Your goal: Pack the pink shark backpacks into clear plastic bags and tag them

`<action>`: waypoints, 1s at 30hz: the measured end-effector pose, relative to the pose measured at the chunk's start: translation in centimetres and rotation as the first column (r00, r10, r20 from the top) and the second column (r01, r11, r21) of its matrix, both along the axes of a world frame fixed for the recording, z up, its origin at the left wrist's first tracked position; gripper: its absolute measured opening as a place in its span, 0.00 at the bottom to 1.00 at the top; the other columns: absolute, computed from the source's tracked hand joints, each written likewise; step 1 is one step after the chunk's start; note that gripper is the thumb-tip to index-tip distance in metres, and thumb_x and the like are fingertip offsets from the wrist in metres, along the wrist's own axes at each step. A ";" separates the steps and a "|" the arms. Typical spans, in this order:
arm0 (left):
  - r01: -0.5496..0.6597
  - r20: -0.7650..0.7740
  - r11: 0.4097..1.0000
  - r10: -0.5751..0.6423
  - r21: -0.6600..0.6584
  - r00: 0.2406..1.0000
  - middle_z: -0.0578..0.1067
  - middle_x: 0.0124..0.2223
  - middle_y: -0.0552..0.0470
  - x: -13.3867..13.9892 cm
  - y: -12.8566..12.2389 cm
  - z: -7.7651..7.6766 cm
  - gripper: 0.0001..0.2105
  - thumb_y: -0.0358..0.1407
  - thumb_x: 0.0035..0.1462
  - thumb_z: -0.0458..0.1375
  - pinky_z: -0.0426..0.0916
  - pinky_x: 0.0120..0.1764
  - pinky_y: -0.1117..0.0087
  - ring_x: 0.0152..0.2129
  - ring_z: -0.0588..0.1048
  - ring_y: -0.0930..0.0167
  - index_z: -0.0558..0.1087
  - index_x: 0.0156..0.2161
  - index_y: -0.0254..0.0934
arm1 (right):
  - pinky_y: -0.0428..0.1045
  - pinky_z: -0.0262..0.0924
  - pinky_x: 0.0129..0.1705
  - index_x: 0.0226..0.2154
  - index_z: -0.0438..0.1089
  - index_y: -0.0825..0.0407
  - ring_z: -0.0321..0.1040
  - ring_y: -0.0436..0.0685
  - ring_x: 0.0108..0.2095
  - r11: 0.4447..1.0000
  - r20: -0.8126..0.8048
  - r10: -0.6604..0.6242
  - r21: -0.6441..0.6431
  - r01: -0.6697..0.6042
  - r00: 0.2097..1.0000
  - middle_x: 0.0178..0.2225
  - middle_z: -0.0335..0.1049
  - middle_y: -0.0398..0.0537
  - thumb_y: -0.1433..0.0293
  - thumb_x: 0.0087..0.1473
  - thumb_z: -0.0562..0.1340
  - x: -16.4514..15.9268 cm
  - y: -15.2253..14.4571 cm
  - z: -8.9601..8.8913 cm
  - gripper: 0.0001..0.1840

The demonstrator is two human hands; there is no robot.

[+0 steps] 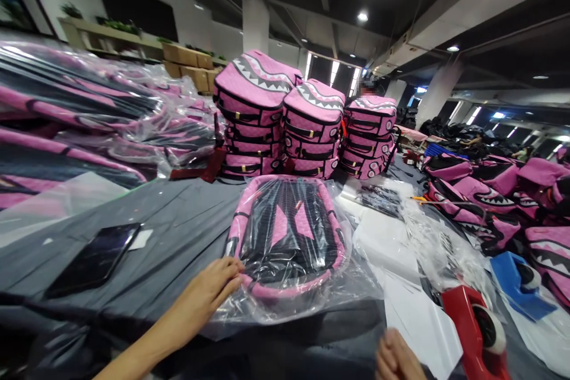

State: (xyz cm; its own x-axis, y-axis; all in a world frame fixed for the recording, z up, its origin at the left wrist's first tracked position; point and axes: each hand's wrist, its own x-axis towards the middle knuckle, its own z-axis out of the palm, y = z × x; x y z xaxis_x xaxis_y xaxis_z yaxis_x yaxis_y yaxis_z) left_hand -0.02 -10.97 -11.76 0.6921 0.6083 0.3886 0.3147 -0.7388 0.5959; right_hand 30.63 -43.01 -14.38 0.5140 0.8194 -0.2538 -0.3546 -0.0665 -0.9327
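Observation:
A pink and black backpack (291, 231) lies flat in front of me inside a clear plastic bag (285, 312), its strap side facing up. My left hand (222, 282) is at the near left corner, fingers bent and closed on the bag's edge. At the bottom edge of the view is my right hand (396, 359), cut off by the frame. Its fingers are curled together, and whatever they may hold is hidden. It is nearest to white sheets (418, 320) and a red tape dispenser (476, 332).
Three stacks of pink backpacks (258, 107) stand behind the bagged one. Bagged backpacks (80, 101) are piled left, above a black phone (95, 258). On the right are a blue tape dispenser (519, 285), crumpled clear plastic (439, 249) and unbagged backpacks (485, 193).

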 end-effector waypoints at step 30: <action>-0.029 -0.022 0.984 0.025 -0.174 0.999 0.80 0.40 0.49 0.3 -0.2 -0.2 0.19 0.53 0.64 0.50 0.73 0.46 0.64 0.41 0.78 0.63 0.77 0.36 0.44 | 0.47 0.49 0.32 0.33 0.71 0.49 0.70 0.57 0.31 0.556 0.668 0.659 -0.743 -0.373 -0.347 0.27 0.71 0.39 0.47 0.42 0.75 -11.1 27.1 6.4 0.27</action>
